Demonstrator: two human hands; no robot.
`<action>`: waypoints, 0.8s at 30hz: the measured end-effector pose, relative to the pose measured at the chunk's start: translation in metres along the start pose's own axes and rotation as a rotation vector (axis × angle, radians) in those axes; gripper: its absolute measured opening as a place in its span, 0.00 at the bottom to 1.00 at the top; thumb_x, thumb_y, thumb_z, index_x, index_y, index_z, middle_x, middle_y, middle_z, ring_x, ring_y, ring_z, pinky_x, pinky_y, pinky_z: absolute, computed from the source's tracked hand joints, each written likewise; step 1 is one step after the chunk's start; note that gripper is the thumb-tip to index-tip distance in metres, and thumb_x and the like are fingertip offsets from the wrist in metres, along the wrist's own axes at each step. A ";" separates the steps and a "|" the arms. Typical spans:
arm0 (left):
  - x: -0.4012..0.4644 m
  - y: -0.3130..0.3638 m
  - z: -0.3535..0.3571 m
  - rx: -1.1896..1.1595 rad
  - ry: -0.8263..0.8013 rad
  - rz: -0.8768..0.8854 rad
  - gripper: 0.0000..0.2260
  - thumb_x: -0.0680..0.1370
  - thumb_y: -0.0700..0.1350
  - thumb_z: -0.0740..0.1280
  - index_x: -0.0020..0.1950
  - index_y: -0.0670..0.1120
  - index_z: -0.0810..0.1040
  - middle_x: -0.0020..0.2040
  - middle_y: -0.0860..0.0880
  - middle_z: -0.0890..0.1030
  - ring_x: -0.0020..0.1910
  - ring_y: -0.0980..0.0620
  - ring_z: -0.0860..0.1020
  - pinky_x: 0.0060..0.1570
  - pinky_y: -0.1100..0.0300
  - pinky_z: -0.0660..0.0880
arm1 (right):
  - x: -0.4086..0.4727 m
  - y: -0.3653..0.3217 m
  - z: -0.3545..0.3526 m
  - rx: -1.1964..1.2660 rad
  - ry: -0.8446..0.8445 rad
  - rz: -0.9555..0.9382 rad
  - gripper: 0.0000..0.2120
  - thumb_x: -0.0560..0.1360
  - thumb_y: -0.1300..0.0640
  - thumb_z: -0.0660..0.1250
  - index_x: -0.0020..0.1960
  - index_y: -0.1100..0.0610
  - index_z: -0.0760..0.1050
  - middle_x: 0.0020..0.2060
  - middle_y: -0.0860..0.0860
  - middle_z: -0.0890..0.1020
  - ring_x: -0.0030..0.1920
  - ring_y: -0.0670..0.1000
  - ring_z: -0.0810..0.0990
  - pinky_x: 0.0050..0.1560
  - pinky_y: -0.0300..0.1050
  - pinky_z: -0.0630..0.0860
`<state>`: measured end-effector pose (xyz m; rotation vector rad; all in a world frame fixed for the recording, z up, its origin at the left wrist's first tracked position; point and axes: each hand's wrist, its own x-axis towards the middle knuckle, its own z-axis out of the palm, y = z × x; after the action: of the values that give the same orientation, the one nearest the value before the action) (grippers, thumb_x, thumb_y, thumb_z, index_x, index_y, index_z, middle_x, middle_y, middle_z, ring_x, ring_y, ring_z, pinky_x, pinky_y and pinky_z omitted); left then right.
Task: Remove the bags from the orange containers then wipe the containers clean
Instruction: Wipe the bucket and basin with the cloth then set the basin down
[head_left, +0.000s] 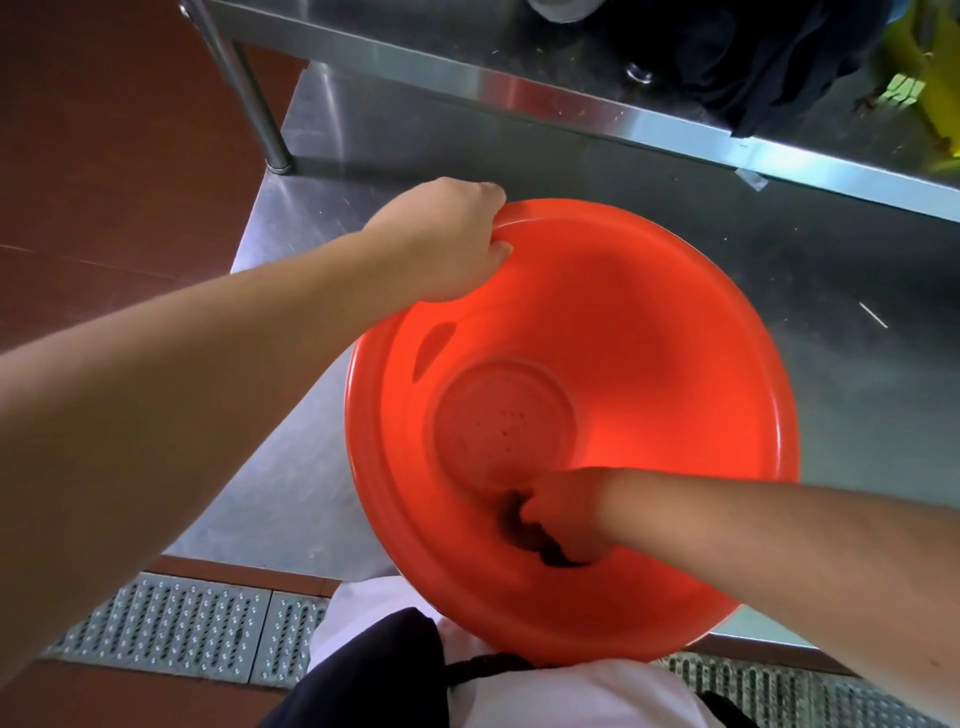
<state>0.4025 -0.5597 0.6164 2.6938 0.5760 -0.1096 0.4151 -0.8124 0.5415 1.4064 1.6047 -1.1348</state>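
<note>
Wiping inside the orange container (649, 322) on the steel worktop (857, 374).

My left hand (447, 239) grips its far rim; my right hand (563, 514) pinches a dark cloth (550, 553) against the inner wall. The container overhangs the worktop edge, so I judge a hard wipe could tip it off.

Raised shelf (571, 93) blocks behind orange container (649, 312); steel table (857, 364) right open.
</note>
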 end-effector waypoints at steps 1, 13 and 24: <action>0.000 -0.001 0.000 0.001 -0.003 0.006 0.13 0.81 0.55 0.65 0.48 0.46 0.69 0.40 0.49 0.70 0.41 0.42 0.71 0.39 0.53 0.67 | 0.005 0.011 0.005 -0.096 -0.047 0.075 0.16 0.81 0.50 0.63 0.64 0.57 0.76 0.62 0.56 0.80 0.61 0.61 0.79 0.60 0.54 0.77; 0.002 -0.003 0.003 -0.007 0.018 0.002 0.13 0.81 0.54 0.65 0.48 0.46 0.69 0.43 0.47 0.72 0.41 0.42 0.71 0.40 0.54 0.66 | 0.037 0.071 -0.003 -0.217 0.074 0.344 0.15 0.82 0.56 0.59 0.65 0.57 0.77 0.65 0.56 0.78 0.66 0.59 0.74 0.60 0.51 0.71; 0.003 0.005 0.006 -0.029 0.000 0.016 0.11 0.80 0.54 0.65 0.49 0.48 0.68 0.43 0.48 0.72 0.42 0.42 0.71 0.41 0.52 0.68 | 0.094 -0.012 -0.035 1.159 0.128 0.095 0.07 0.75 0.60 0.62 0.52 0.53 0.75 0.42 0.60 0.78 0.38 0.59 0.81 0.37 0.48 0.78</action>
<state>0.4071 -0.5656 0.6122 2.6698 0.5516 -0.0962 0.3899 -0.7457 0.4697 2.2332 0.8730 -2.0910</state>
